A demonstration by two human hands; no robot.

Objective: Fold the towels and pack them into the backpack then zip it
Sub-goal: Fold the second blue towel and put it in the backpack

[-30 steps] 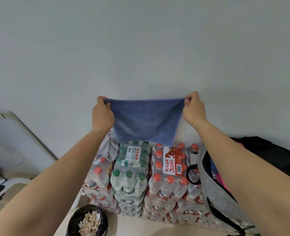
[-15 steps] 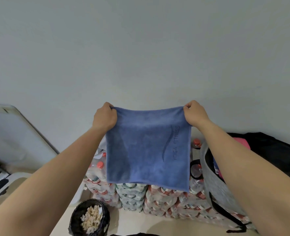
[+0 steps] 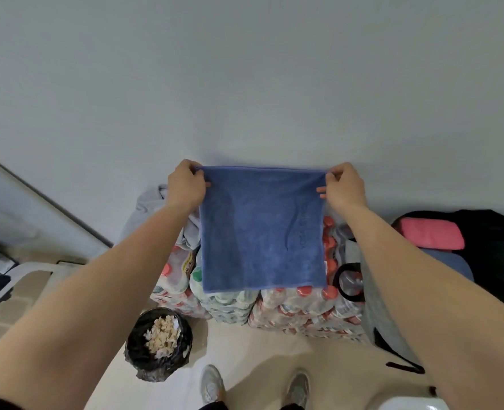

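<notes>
Now both hands (image 3: 185, 184) (image 3: 344, 187) pinch blue towel (image 3: 262, 232) corners; hangs flat.

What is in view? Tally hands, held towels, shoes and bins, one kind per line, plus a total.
hands: 2, left hand and right hand
held towels: 1, blue towel
shoes: 2
bin: 1
total: 6

L hand (image 3: 185, 184): raised, pinches towel (image 3: 262, 232) top-left corner.
R hand (image 3: 344, 184): level w/ L, pinches top-right corner.
L arm (image 3: 111, 291), R arm (image 3: 422, 276): both stretched fwd.
</notes>
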